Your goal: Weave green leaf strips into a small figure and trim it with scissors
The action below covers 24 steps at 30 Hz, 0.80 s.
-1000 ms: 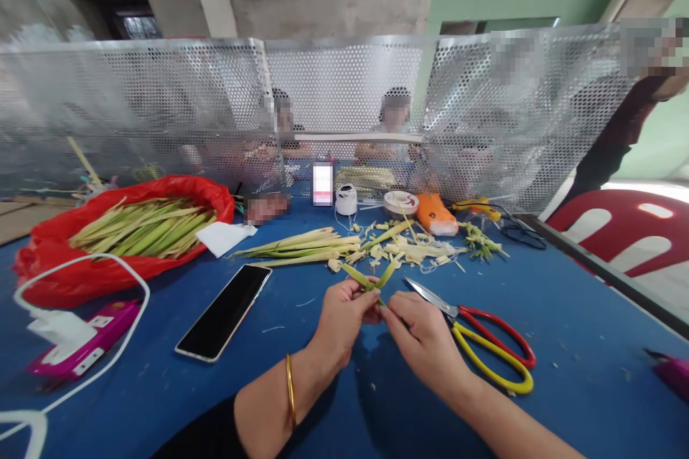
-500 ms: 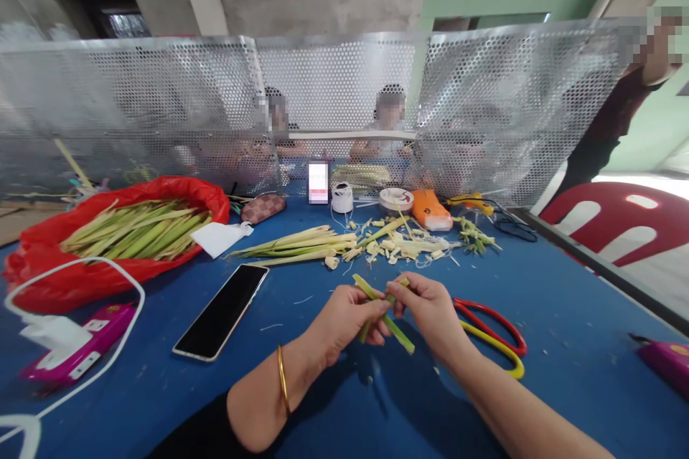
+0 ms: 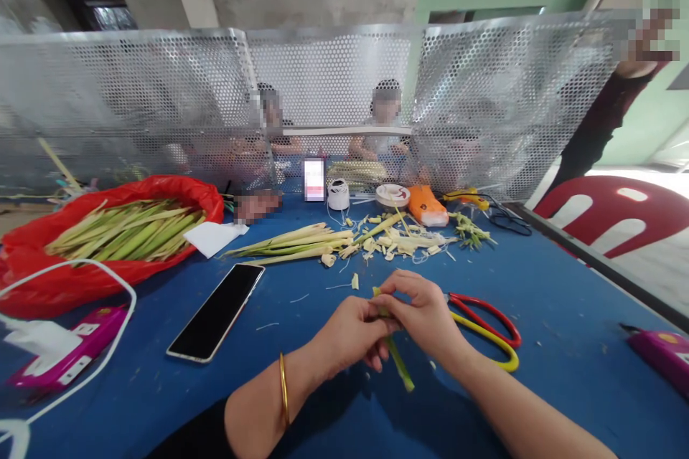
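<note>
Two hands on one leaf strip (image 3: 399, 366): left hand (image 3: 352, 333), right hand (image 3: 425, 312) both pinching it. Light, thin, bendy, likely tears; best held near fold.

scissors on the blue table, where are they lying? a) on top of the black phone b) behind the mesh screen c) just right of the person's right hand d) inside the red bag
c: the scissors, with one red and one yellow handle loop, lie on the blue table right beside the right hand, which partly covers their blades.
</note>
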### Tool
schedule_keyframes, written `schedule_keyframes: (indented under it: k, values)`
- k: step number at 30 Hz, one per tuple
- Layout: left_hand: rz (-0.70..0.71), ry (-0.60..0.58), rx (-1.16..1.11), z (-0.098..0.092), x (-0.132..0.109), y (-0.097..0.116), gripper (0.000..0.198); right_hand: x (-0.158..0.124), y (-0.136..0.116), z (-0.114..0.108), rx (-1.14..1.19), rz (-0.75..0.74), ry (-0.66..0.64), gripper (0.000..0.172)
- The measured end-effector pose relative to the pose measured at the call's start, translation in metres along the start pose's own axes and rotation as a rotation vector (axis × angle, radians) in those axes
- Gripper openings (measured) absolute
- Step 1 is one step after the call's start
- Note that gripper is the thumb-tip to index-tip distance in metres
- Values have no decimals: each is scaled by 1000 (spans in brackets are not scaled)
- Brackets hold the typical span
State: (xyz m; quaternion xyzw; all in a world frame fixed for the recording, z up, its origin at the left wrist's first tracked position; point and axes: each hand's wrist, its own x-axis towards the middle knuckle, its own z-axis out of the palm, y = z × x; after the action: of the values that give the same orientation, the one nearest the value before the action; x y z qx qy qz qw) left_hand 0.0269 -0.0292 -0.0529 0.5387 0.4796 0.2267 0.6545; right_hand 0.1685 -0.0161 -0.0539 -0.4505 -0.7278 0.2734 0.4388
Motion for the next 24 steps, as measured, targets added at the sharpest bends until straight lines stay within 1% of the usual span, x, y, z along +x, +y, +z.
schedule_keyframes:
  k: [2, 4, 6, 7, 9, 10, 12, 14, 16, 19, 21, 24]
  values:
    - [-7, -40, -31, -3, 0, -1, 34, -1, 0, 0, 23, 29, 29, 17]
    - [4, -108, -118, -9, -2, 1, 33, 1, 1, -5, 131, 116, -4, 17]
    - [43, -173, -287, -17, -4, 5, 32, 7, 2, -15, 330, 209, -15, 26]
    - [73, -202, -392, -21, -5, 7, 31, 9, 3, -21, 434, 237, 5, 32]
    - [136, -247, -604, -27, -7, 12, 27, 14, 2, -31, 554, 243, 44, 39]
    - [158, -263, -688, -29, -7, 13, 25, 15, 0, -34, 549, 220, 34, 39]
    - [178, -283, -793, -30, -7, 14, 22, 15, -4, -36, 433, 155, -46, 34]
    - [183, -280, -829, -28, -4, 13, 20, 13, -7, -31, 297, 100, -138, 26]
    - [191, -256, -817, -25, -2, 11, 19, 9, -9, -23, 232, 91, -172, 21]
    - [197, -192, -751, -22, -2, 9, 21, 4, -9, -12, 211, 99, -122, 14]
    - [192, -163, -706, -22, -3, 9, 23, 2, -9, -9, 200, 76, -86, 11]
    - [120, -178, -744, -24, -6, 10, 22, 1, -10, -12, 137, -5, -48, 14]
